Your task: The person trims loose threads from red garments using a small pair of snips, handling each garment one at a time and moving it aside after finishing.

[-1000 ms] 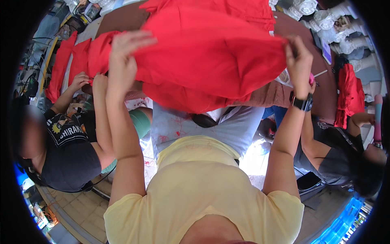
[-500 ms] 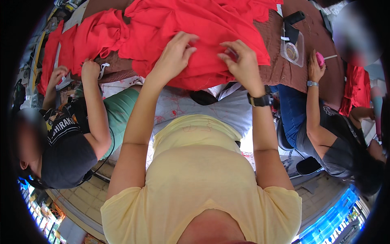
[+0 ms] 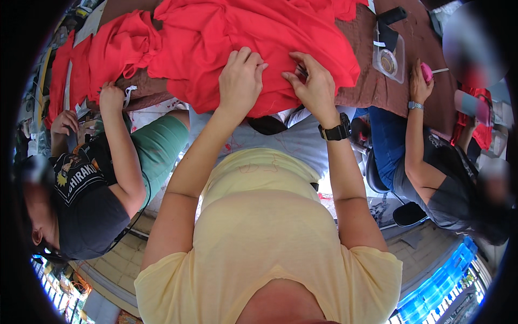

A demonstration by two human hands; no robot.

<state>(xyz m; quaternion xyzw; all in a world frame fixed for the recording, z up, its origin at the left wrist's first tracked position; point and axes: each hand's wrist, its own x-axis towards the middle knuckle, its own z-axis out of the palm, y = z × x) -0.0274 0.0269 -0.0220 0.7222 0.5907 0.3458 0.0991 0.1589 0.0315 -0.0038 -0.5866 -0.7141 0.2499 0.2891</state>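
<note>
A large piece of red fabric (image 3: 205, 43) lies rumpled over the table in front of me and hangs past its near edge. My left hand (image 3: 240, 82) is over the cloth's near part, its thumb and fingers pinched together. What they hold, if anything, is too small to make out. To its right, my right hand (image 3: 315, 89), with a black watch on the wrist, is curled over the same cloth. A small dark object shows inside its bent fingers, mostly hidden by them. The thumb and index fingertips point toward my left hand.
A brown quilted cover (image 3: 367, 92) lies over the table. At the right stands a clear plastic box (image 3: 389, 60) with a roll of tape, beside a black cylinder (image 3: 393, 15). A co-worker sits on each side; the right one's hand (image 3: 420, 85) is near a pink object (image 3: 427, 72).
My left hand has moved right and closed its fingers into a pinch. My right hand has shifted slightly left and down. At the left, the co-worker's hands have moved down.
</note>
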